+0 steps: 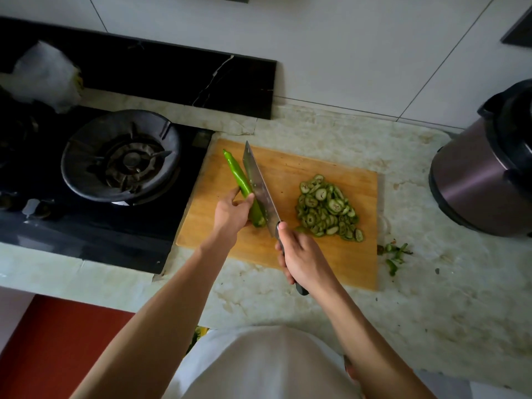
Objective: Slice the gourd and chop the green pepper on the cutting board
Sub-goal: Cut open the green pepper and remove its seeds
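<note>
surface (345,298) carries cutting board (288,174) | gourd slices (328,208) heaped at board's 3 o'clock | green pepper (240,180) at 9 o'clock, left hand (230,214) pinching it | right hand (299,257) gripping cleaver (260,188), blade against pepper

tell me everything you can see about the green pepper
The green pepper is long, slim, glossy and still mostly whole, lying lengthwise on the wooden cutting board, pointed tip away from the person. Its near end looks cut open. The left hand grips it near that end, and the cleaver blade lies along its right side.
</note>
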